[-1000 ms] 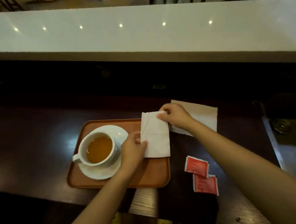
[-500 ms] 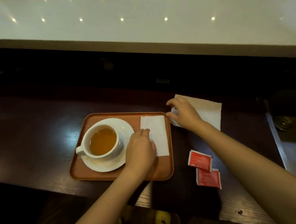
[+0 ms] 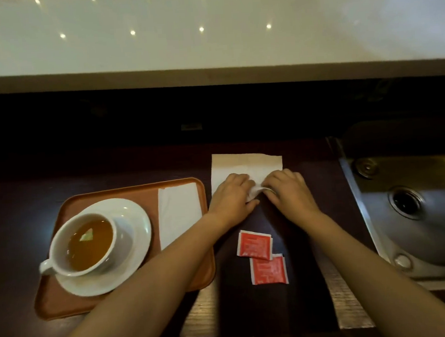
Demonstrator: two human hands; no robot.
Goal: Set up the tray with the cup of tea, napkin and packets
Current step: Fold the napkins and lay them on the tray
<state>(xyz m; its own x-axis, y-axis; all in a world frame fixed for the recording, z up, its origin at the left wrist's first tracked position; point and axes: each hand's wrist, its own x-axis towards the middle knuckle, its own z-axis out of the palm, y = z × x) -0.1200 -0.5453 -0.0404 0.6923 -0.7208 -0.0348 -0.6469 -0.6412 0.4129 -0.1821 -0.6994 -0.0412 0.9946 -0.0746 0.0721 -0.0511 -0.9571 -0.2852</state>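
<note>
An orange tray (image 3: 68, 305) lies on the dark wooden counter at the left. On it stand a white cup of tea (image 3: 84, 245) on a white saucer (image 3: 133, 254), and a folded white napkin (image 3: 178, 212) lies flat along the tray's right side. A second napkin (image 3: 244, 164) lies on the counter right of the tray. My left hand (image 3: 229, 199) and my right hand (image 3: 288, 191) both rest on its near part and pinch up a fold of it between them. Two red packets (image 3: 254, 245) (image 3: 268, 269) lie overlapping on the counter, nearer to me than my hands.
A steel sink (image 3: 414, 208) with a drain is set into the counter at the right. A raised white bar top (image 3: 207, 31) runs across the back, with a dark recess under it.
My left hand has let go of the napkin on the tray and moved right to the second napkin. Both hands now pinch that napkin. The camera has moved closer.
</note>
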